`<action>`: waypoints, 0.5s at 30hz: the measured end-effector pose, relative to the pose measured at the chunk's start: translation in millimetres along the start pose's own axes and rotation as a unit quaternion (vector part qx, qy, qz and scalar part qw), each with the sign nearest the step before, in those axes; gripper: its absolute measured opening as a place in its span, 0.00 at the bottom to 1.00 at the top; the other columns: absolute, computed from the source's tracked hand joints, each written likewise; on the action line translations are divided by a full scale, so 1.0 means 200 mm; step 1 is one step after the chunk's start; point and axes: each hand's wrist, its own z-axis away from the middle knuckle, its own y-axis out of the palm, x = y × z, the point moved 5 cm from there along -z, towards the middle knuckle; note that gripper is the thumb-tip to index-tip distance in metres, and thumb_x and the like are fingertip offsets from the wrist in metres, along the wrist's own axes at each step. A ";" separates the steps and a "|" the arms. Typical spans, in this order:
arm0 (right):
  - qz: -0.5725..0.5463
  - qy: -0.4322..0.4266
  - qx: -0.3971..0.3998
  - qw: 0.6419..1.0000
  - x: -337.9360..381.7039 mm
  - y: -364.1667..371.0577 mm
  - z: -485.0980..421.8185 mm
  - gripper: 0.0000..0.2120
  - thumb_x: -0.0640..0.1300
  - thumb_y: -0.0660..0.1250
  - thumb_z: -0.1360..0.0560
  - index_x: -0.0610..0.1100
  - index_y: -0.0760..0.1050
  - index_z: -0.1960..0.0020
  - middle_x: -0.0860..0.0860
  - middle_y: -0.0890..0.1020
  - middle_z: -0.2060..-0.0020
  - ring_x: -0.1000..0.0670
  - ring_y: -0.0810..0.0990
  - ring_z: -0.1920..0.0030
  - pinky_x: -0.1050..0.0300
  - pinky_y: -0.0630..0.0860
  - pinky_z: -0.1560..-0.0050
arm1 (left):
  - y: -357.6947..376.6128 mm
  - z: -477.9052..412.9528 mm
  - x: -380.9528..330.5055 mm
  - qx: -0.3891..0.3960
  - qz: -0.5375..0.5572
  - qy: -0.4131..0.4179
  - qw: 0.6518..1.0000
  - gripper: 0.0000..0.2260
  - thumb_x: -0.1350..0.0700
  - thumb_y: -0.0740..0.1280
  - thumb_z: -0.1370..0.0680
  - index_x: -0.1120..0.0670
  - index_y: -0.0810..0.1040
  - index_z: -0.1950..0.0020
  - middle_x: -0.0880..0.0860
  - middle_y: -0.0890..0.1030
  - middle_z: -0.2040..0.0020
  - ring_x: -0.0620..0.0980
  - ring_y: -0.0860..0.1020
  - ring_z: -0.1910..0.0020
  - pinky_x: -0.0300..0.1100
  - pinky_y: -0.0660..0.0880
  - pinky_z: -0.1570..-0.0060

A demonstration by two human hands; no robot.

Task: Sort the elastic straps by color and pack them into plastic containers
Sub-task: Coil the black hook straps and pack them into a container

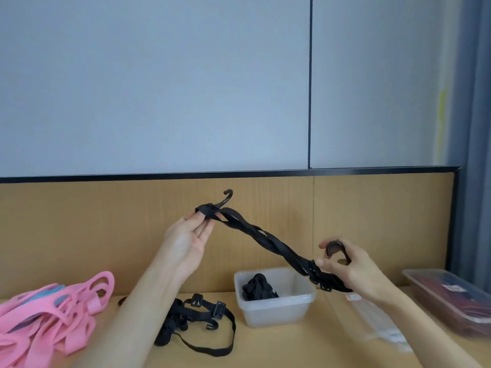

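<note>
Head cam: L hand (190,239) pinches one end of the twisted black strap (268,241), R hand (345,269) grips the other end w/ hook. Strap is stretched in air above the tub (273,309). Black bundle (257,288) lies inside tub. Loose black straps (202,314) lie just left of tub, pink pile (53,309) far left, lidded box (451,301) right of tub.

Pale blue-grey wall panels (159,83) up top, split by a dark vertical seam (309,81). A black trim strip (159,177) runs under them, then a wood-grain back panel (79,221). There's a grey curtain (475,102) on the right and a light wood bench (305,346), all evenly lit.
</note>
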 end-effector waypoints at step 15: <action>0.146 -0.044 -0.108 0.982 0.06 -0.02 -0.16 0.06 0.42 0.74 0.27 0.47 0.78 0.59 0.51 0.83 0.68 0.56 0.78 0.72 0.63 0.73 0.70 | 0.17 0.06 0.13 0.217 -0.042 -0.090 0.971 0.08 0.58 0.73 0.27 0.57 0.87 0.49 0.60 0.83 0.41 0.58 0.81 0.37 0.52 0.76 0.39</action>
